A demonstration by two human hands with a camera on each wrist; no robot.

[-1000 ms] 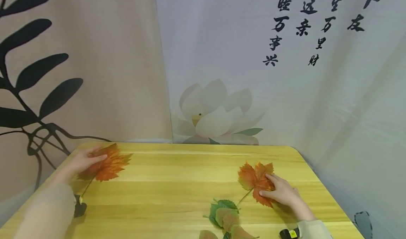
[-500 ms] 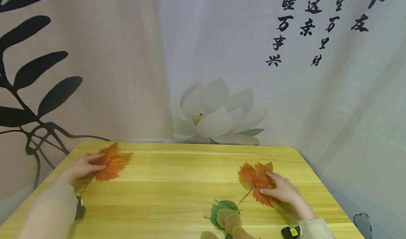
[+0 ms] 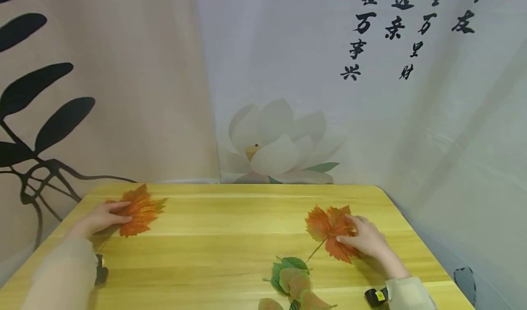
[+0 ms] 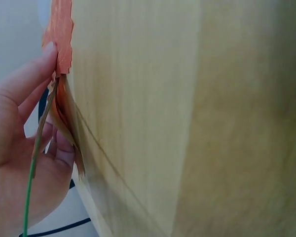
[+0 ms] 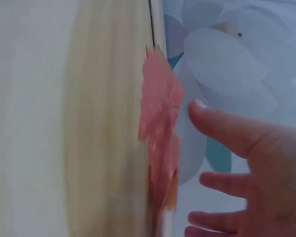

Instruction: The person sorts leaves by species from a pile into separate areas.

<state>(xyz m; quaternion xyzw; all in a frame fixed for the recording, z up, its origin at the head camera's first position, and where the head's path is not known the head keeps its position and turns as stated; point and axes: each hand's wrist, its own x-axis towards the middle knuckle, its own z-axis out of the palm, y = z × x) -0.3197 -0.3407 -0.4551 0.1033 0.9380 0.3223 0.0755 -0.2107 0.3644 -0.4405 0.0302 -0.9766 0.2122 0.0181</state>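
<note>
At the table's far left, an orange maple-like leaf [image 3: 144,214] lies beneath my left hand [image 3: 100,217], whose extended thumb and forefinger touch it. The left wrist view shows a thumb against the leaf [image 4: 64,37], the leaf's thin stem [image 4: 39,136] hanging across the palm, and other fingers loosely bent behind. Toward the right, a second orange-red leaf [image 3: 325,225] lies flat with its stem pointing down-left. My right hand [image 3: 368,241] hovers at that leaf's right side, fingers spread. Seen from the right wrist, the thumb stands apart from the leaf [image 5: 160,103].
A cluster of green leaves [image 3: 284,273] and brownish-green leaves [image 3: 300,285] lies on the wooden table [image 3: 197,264] at the front centre-right. A printed curtain [image 3: 280,49] hangs behind the table's far edge.
My left hand's thumb and forefinger have spread and shifted slightly back over the left leaf. The right hand has barely moved. The head view has shifted a little.
</note>
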